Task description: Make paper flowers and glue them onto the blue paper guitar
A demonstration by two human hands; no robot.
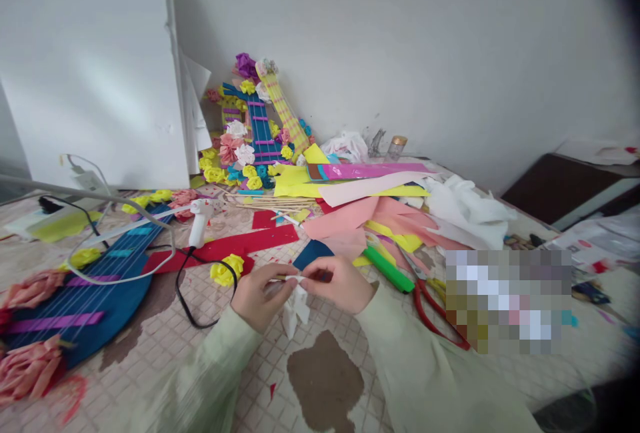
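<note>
My left hand (pixel 261 294) and my right hand (pixel 341 284) meet above the table, fingertips pinched close together. Between them is a strip of white crepe paper (pixel 298 306), its loose end hanging below the fingers. A thin, pale stick-like piece shows along my left fingers, partly hidden. A yellow paper flower (pixel 227 270) lies just beyond my left hand. Close behind my right hand are a dark blue paper piece (pixel 313 253) and pink crepe paper (pixel 345 223). Scissors with red handles (pixel 435 316) and a green tool or marker (pixel 390 269) rest to the right.
A blue paper guitar (pixel 120 296) with flowers lies at left. The white glue gun (pixel 200 221) and its black cord stand nearby. Decorated guitars (pixel 260 119) lean on the wall. Wooden sticks (pixel 273 203), red strips (pixel 260 239) and white crumpled paper (pixel 465 209) cover the table's back.
</note>
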